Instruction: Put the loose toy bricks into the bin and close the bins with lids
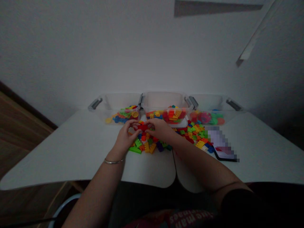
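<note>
My left hand (125,136) and my right hand (160,129) meet above a heap of coloured building bricks (152,144) on the white table (78,148). Both pinch the same red brick piece (142,127), one hand at each end. A thin bracelet (113,161) circles my left wrist. The heap holds red, yellow, green, blue and orange bricks and spreads to the right (197,134) of my hands.
Three clear plastic bins stand in a row at the table's far edge: left bin (118,109), middle bin (166,107) and right bin (209,110), each holding coloured pieces. A pixelated tablet-like object (223,147) lies right of the heap. A white wall rises behind.
</note>
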`<action>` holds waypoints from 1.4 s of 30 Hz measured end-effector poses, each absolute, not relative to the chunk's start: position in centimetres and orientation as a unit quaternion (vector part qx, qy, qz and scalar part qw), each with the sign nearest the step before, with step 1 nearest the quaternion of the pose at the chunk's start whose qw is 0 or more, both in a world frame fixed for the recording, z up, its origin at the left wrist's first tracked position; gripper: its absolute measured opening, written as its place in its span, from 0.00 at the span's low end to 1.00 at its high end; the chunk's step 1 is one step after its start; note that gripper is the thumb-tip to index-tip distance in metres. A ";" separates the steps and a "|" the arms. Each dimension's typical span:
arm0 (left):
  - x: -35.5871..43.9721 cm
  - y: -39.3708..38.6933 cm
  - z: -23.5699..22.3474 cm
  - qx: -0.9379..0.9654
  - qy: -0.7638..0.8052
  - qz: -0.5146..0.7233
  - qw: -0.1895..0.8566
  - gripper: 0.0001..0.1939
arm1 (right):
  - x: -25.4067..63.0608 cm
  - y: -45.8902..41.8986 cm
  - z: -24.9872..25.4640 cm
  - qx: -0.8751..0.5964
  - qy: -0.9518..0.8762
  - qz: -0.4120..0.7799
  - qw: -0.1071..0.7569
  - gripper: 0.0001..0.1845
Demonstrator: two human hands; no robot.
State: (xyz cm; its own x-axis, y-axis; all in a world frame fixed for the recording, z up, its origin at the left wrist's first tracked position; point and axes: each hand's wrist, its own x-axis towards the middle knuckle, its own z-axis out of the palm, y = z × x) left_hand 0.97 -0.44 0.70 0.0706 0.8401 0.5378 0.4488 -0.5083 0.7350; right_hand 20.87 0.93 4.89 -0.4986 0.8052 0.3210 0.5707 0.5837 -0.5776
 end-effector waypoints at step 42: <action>-0.9 1.3 -1.5 0.739 0.615 0.274 -0.008 0.16 | 28.2 3.1 9.6 -0.593 -0.771 -0.088 0.214 0.25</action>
